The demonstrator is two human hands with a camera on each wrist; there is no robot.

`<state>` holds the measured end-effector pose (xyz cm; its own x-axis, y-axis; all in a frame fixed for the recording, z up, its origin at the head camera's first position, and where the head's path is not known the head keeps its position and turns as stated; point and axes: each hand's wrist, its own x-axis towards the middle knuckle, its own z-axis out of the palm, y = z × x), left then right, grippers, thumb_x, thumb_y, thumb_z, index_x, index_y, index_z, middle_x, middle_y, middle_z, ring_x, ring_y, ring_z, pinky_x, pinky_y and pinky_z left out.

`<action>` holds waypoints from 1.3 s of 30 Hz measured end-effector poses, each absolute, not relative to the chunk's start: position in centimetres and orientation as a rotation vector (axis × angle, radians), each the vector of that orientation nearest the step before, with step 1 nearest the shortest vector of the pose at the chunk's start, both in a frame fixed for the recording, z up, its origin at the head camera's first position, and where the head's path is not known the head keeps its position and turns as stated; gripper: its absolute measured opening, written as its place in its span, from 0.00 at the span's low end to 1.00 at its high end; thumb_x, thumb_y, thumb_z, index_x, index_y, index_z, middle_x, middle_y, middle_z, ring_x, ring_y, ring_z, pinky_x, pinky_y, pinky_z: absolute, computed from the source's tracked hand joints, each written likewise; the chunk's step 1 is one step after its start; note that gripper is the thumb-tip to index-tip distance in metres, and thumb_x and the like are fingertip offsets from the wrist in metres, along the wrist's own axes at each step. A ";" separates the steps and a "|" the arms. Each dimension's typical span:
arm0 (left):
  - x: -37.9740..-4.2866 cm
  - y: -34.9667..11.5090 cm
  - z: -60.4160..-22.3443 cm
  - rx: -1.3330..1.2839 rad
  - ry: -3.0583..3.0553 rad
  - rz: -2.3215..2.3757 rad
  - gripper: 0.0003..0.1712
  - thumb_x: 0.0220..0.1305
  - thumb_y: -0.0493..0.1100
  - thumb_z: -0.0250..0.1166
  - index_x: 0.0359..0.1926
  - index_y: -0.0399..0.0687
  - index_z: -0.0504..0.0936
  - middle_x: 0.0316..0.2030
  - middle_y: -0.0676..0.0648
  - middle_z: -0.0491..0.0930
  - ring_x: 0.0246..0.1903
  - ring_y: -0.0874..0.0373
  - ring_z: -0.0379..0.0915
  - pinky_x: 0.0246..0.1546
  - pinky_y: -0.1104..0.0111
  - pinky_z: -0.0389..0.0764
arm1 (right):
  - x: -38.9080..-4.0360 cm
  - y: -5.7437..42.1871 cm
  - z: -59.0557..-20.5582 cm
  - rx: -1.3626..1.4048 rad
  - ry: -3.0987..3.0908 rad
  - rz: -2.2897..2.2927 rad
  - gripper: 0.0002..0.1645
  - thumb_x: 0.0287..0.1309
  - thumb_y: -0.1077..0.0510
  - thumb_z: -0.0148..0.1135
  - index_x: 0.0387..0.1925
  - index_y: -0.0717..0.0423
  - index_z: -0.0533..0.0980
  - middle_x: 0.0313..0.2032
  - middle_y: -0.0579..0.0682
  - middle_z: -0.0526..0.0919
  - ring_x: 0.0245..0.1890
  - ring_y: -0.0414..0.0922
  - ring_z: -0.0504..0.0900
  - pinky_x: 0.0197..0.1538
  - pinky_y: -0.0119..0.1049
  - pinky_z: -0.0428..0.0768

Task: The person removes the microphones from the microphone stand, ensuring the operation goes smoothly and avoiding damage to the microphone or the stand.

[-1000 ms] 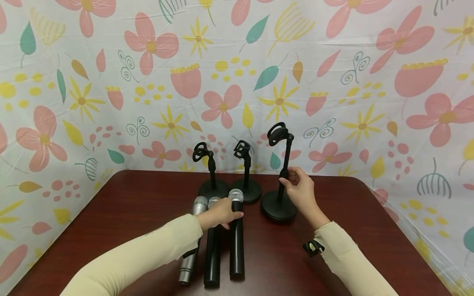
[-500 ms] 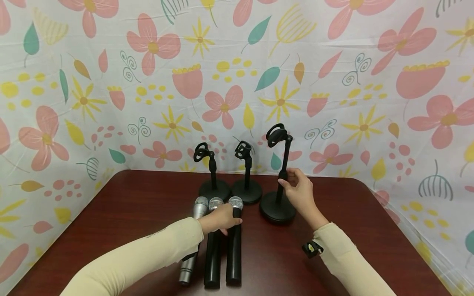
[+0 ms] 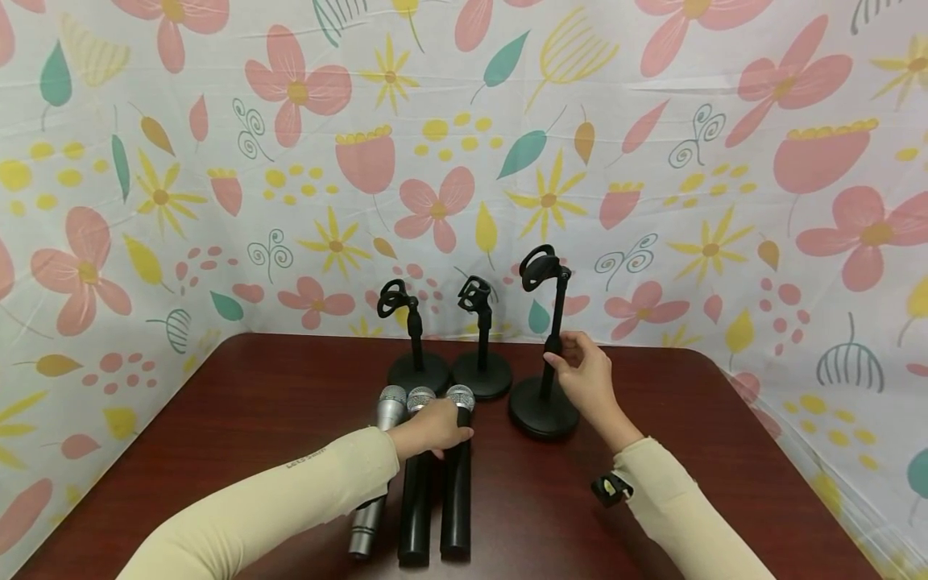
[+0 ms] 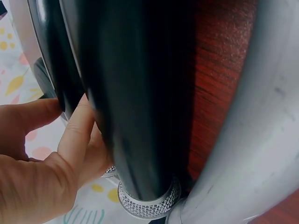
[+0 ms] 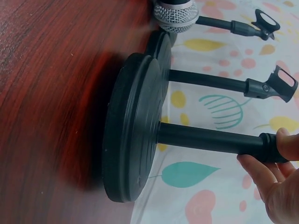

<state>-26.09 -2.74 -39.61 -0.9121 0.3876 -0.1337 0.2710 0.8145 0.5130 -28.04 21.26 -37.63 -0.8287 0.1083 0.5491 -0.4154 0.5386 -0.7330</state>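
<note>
My left hand (image 3: 433,427) pinches the right-hand black microphone (image 3: 457,507) between thumb and fingers, just below its silver mesh head. That microphone lies beside a middle black microphone (image 3: 416,515), and a silver microphone (image 3: 368,524) lies on the far left of the row. In the left wrist view, the fingers (image 4: 77,126) reach between the two black microphones. My right hand (image 3: 586,379) grips the tall black microphone stand (image 3: 545,407) at the collar on its pole, also seen in the right wrist view (image 5: 210,140). The stand is upright, its base on the table.
Two shorter microphone stands, one on the left (image 3: 419,370) and one in the middle (image 3: 483,374), stand behind the microphones with clips on top. The dark red wooden table (image 3: 290,419) ends at a flower-patterned cloth (image 3: 435,121).
My left hand has drawn the right-hand black microphone toward the near edge, so its head is level with the others. The tall stand has shifted very slightly left and nearer.
</note>
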 end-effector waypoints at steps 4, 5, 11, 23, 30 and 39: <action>-26.1 -2.9 -39.4 0.542 2.769 0.730 0.21 0.64 0.43 0.64 0.16 0.42 0.72 0.18 0.39 0.76 0.12 0.54 0.79 0.20 0.72 0.80 | -28.2 21.3 -37.6 0.250 -2.240 1.265 0.18 0.54 0.69 0.68 0.46 0.69 0.75 0.40 0.63 0.82 0.42 0.55 0.83 0.44 0.44 0.82; -26.1 -3.0 -39.3 0.546 2.770 0.723 0.21 0.64 0.43 0.64 0.15 0.42 0.71 0.15 0.41 0.75 0.13 0.54 0.79 0.20 0.72 0.80 | -28.2 21.3 -37.6 0.252 -2.240 1.264 0.18 0.54 0.69 0.68 0.47 0.69 0.75 0.41 0.63 0.82 0.42 0.56 0.83 0.44 0.46 0.81; -26.4 -3.0 -38.9 0.539 2.756 0.697 0.21 0.63 0.43 0.65 0.16 0.40 0.74 0.11 0.43 0.73 0.14 0.54 0.80 0.21 0.71 0.80 | -28.5 21.4 -37.5 0.258 -2.242 1.259 0.18 0.54 0.69 0.67 0.47 0.69 0.75 0.41 0.63 0.82 0.43 0.56 0.83 0.45 0.49 0.81; -27.5 -3.1 -35.9 0.501 2.769 0.732 0.20 0.64 0.45 0.64 0.18 0.41 0.73 0.11 0.46 0.73 0.15 0.53 0.80 0.21 0.69 0.80 | -29.8 21.7 -37.4 0.259 -2.231 1.216 0.16 0.54 0.70 0.68 0.45 0.69 0.76 0.40 0.64 0.82 0.42 0.57 0.83 0.44 0.47 0.81; -28.0 -3.7 -34.0 0.545 2.774 0.816 0.20 0.67 0.44 0.62 0.20 0.37 0.73 0.09 0.49 0.67 0.20 0.47 0.82 0.21 0.67 0.79 | -30.8 22.0 -37.3 0.229 -2.220 1.269 0.17 0.54 0.71 0.67 0.46 0.70 0.75 0.40 0.65 0.81 0.43 0.58 0.83 0.43 0.31 0.80; -28.0 -3.9 -33.0 0.534 2.724 0.927 0.18 0.67 0.45 0.62 0.24 0.37 0.75 0.11 0.49 0.71 0.12 0.60 0.69 0.21 0.70 0.71 | -32.1 22.3 -37.6 0.179 -2.230 1.306 0.18 0.58 0.69 0.64 0.50 0.69 0.74 0.43 0.64 0.79 0.46 0.57 0.82 0.39 0.20 0.76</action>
